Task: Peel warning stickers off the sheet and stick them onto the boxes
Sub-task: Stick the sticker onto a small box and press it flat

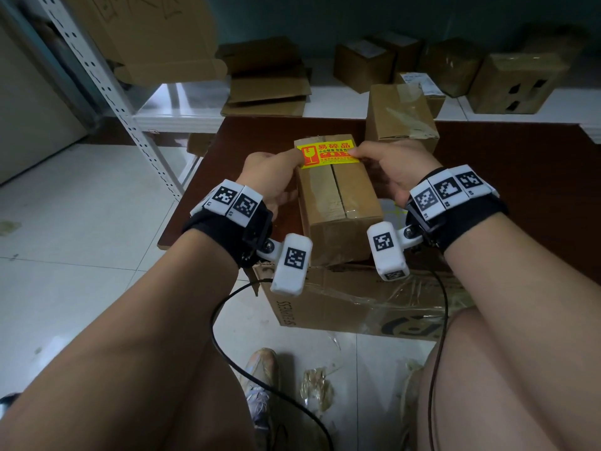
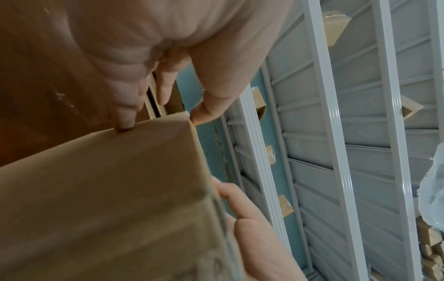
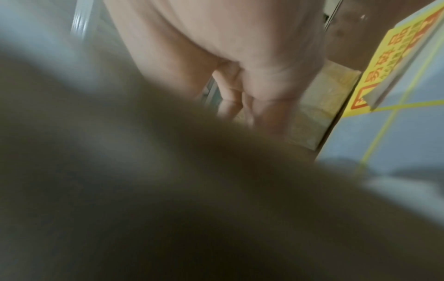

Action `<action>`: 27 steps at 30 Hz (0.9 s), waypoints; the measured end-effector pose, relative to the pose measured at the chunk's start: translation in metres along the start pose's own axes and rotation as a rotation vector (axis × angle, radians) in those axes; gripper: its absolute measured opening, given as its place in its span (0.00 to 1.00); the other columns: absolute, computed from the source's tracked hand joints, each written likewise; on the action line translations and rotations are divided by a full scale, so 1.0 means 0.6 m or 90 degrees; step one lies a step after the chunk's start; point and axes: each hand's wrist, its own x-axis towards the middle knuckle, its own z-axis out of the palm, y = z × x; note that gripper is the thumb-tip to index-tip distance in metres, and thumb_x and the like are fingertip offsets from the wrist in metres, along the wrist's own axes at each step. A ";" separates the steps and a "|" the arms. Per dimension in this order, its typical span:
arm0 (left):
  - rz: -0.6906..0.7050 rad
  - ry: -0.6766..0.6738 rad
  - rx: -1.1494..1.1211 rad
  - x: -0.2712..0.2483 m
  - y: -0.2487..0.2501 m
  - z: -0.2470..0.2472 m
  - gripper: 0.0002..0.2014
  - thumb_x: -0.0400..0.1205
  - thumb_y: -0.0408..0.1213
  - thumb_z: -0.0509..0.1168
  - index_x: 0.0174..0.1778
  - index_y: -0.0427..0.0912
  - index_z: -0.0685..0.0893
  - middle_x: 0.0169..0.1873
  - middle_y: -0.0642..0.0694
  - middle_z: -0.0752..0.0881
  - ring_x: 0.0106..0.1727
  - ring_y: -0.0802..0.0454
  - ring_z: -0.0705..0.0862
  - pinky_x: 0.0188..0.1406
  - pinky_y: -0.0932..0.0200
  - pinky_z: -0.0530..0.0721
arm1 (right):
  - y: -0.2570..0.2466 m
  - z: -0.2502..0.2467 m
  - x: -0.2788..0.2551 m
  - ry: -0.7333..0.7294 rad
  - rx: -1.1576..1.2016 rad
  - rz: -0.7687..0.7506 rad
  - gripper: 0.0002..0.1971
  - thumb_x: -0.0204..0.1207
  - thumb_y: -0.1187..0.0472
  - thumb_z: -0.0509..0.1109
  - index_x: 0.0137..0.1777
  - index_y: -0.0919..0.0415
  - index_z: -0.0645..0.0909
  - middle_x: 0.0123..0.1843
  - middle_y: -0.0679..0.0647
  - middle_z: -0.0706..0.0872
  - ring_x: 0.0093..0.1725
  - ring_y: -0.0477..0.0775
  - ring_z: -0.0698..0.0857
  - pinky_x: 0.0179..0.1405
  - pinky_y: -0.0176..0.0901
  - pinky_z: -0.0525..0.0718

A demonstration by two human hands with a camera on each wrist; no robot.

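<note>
looks like the sticking step: yellow sticker (image 1: 330, 154) across the far end of the box (image 1: 338, 203), at the table's (image 1: 520, 177) front edge. left hand (image 1: 270, 177) presses one end, right hand (image 1: 396, 167) pinches the other. next: rub it flat.

Forearms reach forward — left hand (image 1: 271, 177) and right hand (image 1: 395, 167) face inward.

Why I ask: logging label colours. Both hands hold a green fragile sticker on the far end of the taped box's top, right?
Not green: the head view shows a yellow fragile sticker. Left hand and right hand hold it on the far end of the taped box.
</note>
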 end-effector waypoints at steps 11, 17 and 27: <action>0.186 0.009 0.113 -0.079 0.002 -0.021 0.08 0.88 0.43 0.68 0.57 0.50 0.92 0.56 0.41 0.93 0.56 0.49 0.89 0.49 0.54 0.82 | -0.015 0.008 -0.090 -0.008 0.047 -0.084 0.14 0.80 0.45 0.81 0.59 0.52 0.94 0.55 0.48 0.98 0.62 0.54 0.95 0.68 0.64 0.91; 0.250 0.026 0.013 -0.143 -0.002 -0.014 0.16 0.87 0.29 0.60 0.57 0.50 0.91 0.39 0.54 0.92 0.41 0.59 0.88 0.40 0.62 0.84 | -0.023 0.033 -0.158 0.046 0.060 -0.159 0.29 0.65 0.34 0.88 0.63 0.46 0.89 0.59 0.47 0.96 0.61 0.49 0.94 0.66 0.59 0.93; 0.256 -0.021 -0.036 -0.200 -0.020 -0.015 0.12 0.88 0.35 0.63 0.57 0.47 0.92 0.50 0.47 0.97 0.53 0.54 0.94 0.37 0.68 0.83 | 0.016 0.014 -0.224 -0.004 0.056 -0.225 0.36 0.71 0.51 0.89 0.78 0.52 0.82 0.66 0.45 0.93 0.67 0.39 0.89 0.66 0.39 0.89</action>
